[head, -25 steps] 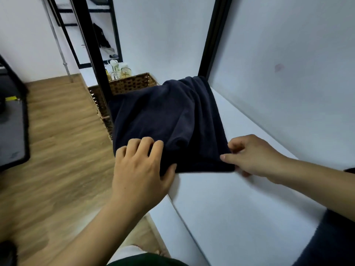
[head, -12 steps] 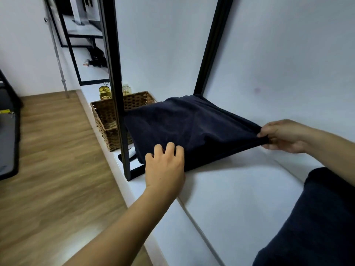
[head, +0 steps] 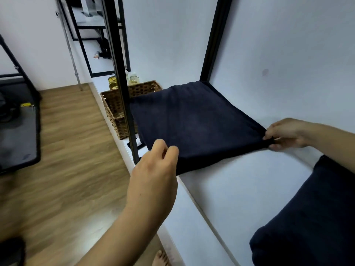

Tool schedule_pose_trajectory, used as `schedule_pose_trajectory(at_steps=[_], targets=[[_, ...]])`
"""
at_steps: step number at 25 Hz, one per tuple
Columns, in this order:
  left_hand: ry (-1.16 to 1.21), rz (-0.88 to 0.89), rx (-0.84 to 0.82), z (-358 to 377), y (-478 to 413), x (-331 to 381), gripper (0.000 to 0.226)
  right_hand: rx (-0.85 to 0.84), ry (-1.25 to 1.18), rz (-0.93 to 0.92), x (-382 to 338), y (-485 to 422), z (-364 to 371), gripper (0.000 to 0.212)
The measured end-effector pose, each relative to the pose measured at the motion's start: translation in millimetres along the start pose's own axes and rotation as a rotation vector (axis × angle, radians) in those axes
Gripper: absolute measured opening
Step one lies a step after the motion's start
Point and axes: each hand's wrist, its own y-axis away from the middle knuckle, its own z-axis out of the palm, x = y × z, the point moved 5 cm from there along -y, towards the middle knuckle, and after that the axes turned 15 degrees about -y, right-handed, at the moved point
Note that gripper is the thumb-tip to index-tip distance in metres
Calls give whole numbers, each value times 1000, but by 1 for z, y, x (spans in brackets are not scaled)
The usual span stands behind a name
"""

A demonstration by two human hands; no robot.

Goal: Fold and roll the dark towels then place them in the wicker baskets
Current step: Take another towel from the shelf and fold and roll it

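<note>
— Well, where is the dark towel [head: 192, 123] from where you stand?
— It's spread flat on the white shelf [head: 240, 189], stretched between the two hands. The right hand [head: 286, 134] has its near right corner. The thumb and curled fingers [head: 274, 129] are pinched on the cloth, and that corner is drawn taut near the wall.
— And the left hand [head: 153, 173]?
— It's at the near left corner, by the shelf's front edge. Its fingers [head: 163, 148] curl over the hem, but they're blurred. I cannot tell whether they hold any cloth or only touch it.
— The wicker basket [head: 115, 104]?
— Beyond the left fingers, past the towel's far left side, partly behind a black post [head: 123, 93]. Whether the towel touches it or just lies beside it, I cannot tell. Two glass jars [head: 113, 82] stand behind it.
— Anything else dark?
— A second towel [head: 311, 217], bunched on the same shelf, on the near side of the right fingers and apart from the spread one. The wooden floor [head: 67, 150] lies left of the left fingers.
</note>
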Motion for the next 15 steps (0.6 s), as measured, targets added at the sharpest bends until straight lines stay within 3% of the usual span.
schedule_pose_trajectory(at_steps=[2,4,7,9,11,12,13,15], targets=[[-26,50,9,-3,2,6,32,-5,-79,-23,-7,2,-8,16],[-64,73,-85,18,13,9,44,4,-79,-16,-6,7,-7,14],[-85,105,-166,34,17,9,34,57,153,-62,-3,8,4,15],[-105,205,-194,29,13,16,23,114,451,-172,-12,13,4,20],[-131,281,-335,30,8,25,32,234,845,-499,-33,29,14,37],[-133,294,-425,33,5,29,33,206,889,-767,-41,41,32,43],[-122,308,-458,34,0,31,34,72,814,-993,-42,55,56,45],[-133,354,-457,36,-10,35,49,-277,752,-1110,-17,68,101,54]])
